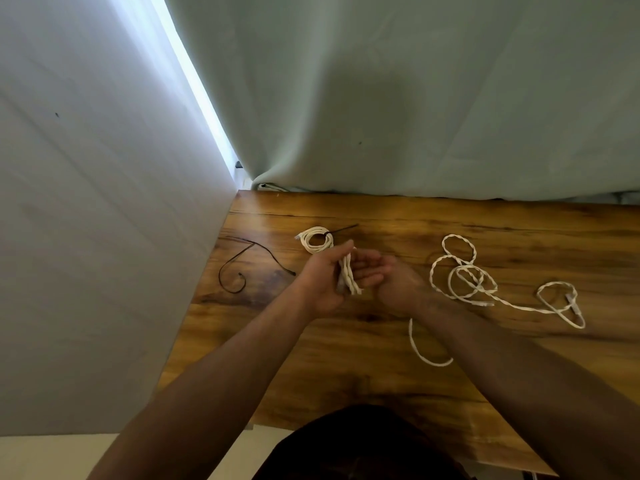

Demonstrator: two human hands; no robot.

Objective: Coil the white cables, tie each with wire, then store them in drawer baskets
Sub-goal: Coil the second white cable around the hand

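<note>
Left hand point(321, 283) grips a flattened bundle of white braided cable point(348, 276); right hand point(382, 276) lies slack beside it.

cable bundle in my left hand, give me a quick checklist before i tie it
1. Left hand grips cable bundle: ok.
2. Right hand free to fetch wire: ok, fingers straight.
3. Black wire lying loose on the table: ok.
4. Bundle fully coiled, no tail: cannot tell; a white cable end lies by the right forearm.
5. Other coil tied: ok, dark wire round it.
6. Drawer baskets in reach: cannot tell, none in view.
</note>
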